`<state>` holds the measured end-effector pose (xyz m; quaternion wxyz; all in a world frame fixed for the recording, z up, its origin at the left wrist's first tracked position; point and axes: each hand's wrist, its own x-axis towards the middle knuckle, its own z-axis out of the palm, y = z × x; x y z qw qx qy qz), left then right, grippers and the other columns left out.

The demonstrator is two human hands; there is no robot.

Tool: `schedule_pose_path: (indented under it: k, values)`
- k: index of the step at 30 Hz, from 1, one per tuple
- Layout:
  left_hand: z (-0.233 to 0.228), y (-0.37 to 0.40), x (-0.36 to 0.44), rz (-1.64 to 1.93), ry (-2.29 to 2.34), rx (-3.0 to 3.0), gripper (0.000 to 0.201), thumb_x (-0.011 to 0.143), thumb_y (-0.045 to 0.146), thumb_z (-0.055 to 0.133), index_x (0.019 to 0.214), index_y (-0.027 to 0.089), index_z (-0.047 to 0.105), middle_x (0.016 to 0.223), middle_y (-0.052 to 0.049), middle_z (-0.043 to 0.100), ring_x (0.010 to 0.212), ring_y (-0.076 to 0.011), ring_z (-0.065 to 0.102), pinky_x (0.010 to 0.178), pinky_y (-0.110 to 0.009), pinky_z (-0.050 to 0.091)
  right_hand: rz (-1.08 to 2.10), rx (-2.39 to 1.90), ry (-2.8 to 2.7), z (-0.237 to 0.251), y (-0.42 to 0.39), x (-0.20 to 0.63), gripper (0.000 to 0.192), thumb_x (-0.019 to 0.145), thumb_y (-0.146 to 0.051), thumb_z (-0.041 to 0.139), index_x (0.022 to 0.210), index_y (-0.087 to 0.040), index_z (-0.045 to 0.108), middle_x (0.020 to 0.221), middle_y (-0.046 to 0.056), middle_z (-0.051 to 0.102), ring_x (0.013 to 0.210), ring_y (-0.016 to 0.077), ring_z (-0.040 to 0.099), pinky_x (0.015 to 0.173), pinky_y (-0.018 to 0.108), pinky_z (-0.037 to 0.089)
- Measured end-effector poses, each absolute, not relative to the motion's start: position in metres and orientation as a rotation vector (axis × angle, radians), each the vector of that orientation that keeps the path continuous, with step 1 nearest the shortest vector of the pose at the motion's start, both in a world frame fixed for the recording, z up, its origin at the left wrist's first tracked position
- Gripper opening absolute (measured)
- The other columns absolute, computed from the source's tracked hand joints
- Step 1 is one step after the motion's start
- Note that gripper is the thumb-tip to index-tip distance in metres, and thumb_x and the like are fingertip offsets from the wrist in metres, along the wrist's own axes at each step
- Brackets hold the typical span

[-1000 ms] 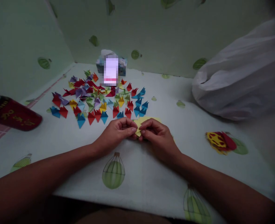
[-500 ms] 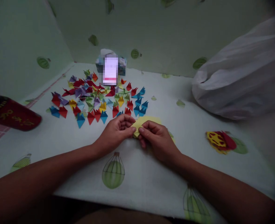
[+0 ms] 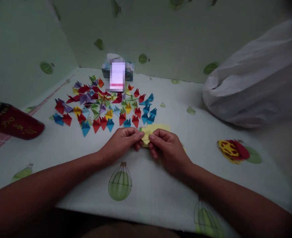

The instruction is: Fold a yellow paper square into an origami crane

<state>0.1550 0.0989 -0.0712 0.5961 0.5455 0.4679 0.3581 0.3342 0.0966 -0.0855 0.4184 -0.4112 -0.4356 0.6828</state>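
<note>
I have the left hand (image 3: pixel 126 140) nearly closed, pinching one edge of the folded yellow paper (image 3: pixel 146 136), and the right hand (image 3: pixel 169 145) pinching the other, thumb against fingers, just off the near right side of the paper birds (image 3: pixel 103 109), the red can (image 3: pixel 17 120) left of them.

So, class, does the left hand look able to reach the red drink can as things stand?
Probably yes: only tablecloth lies between the left hand and the red drink can, though that hand holds folded yellow paper.
</note>
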Motion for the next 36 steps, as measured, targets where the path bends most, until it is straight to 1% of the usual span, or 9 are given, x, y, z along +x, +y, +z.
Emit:
schedule_pose_path:
  k: [2, 5, 8, 12, 15, 18, 26, 32, 36]
  values:
    - [-0.074, 0.101, 0.153, 0.945, 1.088, 1.367, 0.028, 0.094, 0.039, 0.055, 0.083, 0.015, 0.063, 0.069, 0.000, 0.060, 0.062, -0.0102, 0.056, 0.063, -0.023, 0.048, 1.736, -1.034, -0.987, -0.085, 0.098, 0.333, 0.028, 0.078, -0.032, 0.076, 0.067, -0.017, 0.056, 0.058, -0.004, 0.061, 0.036, 0.0046, 0.047, 0.037, 0.018, 0.032]
    - [-0.079, 0.103, 0.150, 1.122, 1.070, 1.701, 0.021, 0.089, 0.030, 0.065, 0.105, 0.016, 0.063, 0.090, -0.003, 0.064, 0.073, -0.0123, 0.060, 0.066, -0.025, 0.052, 1.784, -1.024, -0.851, -0.083, 0.101, 0.332, 0.028, 0.073, -0.031, 0.079, 0.066, -0.017, 0.055, 0.054, -0.005, 0.060, 0.034, 0.0044, 0.045, 0.035, 0.017, 0.031]
    - [-0.082, 0.104, 0.148, 1.212, 0.984, 2.131, 0.025, 0.083, 0.022, 0.074, 0.107, 0.018, 0.066, 0.106, -0.008, 0.062, 0.093, -0.0169, 0.062, 0.072, -0.027, 0.055, 1.887, -0.993, -0.786, -0.082, 0.100, 0.331, 0.028, 0.070, -0.030, 0.079, 0.065, -0.017, 0.055, 0.052, -0.005, 0.060, 0.033, 0.0046, 0.044, 0.034, 0.017, 0.030]
    - [-0.080, 0.104, 0.148, 1.330, 0.927, 2.325, 0.002, 0.089, 0.016, 0.067, 0.089, 0.016, 0.068, 0.094, -0.006, 0.064, 0.089, -0.0144, 0.063, 0.075, -0.026, 0.054, 2.000, -0.922, -0.845, -0.082, 0.095, 0.329, 0.026, 0.077, -0.034, 0.074, 0.068, -0.017, 0.056, 0.056, -0.005, 0.059, 0.034, 0.0054, 0.046, 0.034, 0.018, 0.030]
    - [-0.077, 0.103, 0.148, 1.340, 1.000, 2.165, 0.006, 0.088, 0.015, 0.068, 0.082, 0.015, 0.067, 0.085, -0.005, 0.065, 0.080, -0.0131, 0.063, 0.070, -0.024, 0.051, 1.846, -0.904, -1.003, -0.084, 0.093, 0.331, 0.025, 0.087, -0.041, 0.067, 0.079, -0.019, 0.058, 0.062, -0.005, 0.060, 0.041, 0.0063, 0.050, 0.041, 0.019, 0.036]
    - [-0.076, 0.101, 0.150, 1.247, 1.093, 1.859, 0.009, 0.087, 0.018, 0.068, 0.079, 0.014, 0.066, 0.074, -0.002, 0.063, 0.066, -0.0106, 0.059, 0.061, -0.022, 0.048, 1.627, -0.932, -1.202, -0.085, 0.096, 0.334, 0.020, 0.085, -0.036, 0.072, 0.091, -0.021, 0.059, 0.066, -0.007, 0.057, 0.048, 0.0061, 0.050, 0.048, 0.019, 0.038]
    - [-0.071, 0.098, 0.154, 0.962, 1.047, 1.319, 0.023, 0.078, 0.033, 0.074, 0.077, 0.013, 0.061, 0.063, 0.002, 0.062, 0.057, -0.0090, 0.057, 0.058, -0.021, 0.047, 1.359, -1.036, -1.481, -0.085, 0.098, 0.337, 0.020, 0.085, -0.033, 0.068, 0.074, -0.018, 0.060, 0.058, -0.004, 0.054, 0.053, 0.0098, 0.047, 0.053, 0.024, 0.037]
    - [-0.070, 0.099, 0.155, 0.877, 1.042, 1.242, 0.026, 0.075, 0.034, 0.075, 0.075, 0.013, 0.060, 0.061, 0.003, 0.060, 0.056, -0.0082, 0.055, 0.057, -0.020, 0.045, 1.470, -1.013, -1.424, -0.083, 0.098, 0.335, 0.018, 0.083, -0.032, 0.069, 0.078, -0.020, 0.055, 0.060, -0.004, 0.060, 0.056, 0.0116, 0.055, 0.057, 0.025, 0.042]
    - [-0.071, 0.098, 0.155, 0.905, 1.043, 1.265, 0.021, 0.078, 0.032, 0.071, 0.078, 0.013, 0.061, 0.065, 0.002, 0.061, 0.059, -0.0080, 0.054, 0.057, -0.020, 0.044, 1.505, -1.041, -1.380, -0.085, 0.099, 0.335, 0.019, 0.083, -0.029, 0.069, 0.077, -0.020, 0.054, 0.057, -0.004, 0.060, 0.054, 0.0112, 0.054, 0.056, 0.025, 0.041]
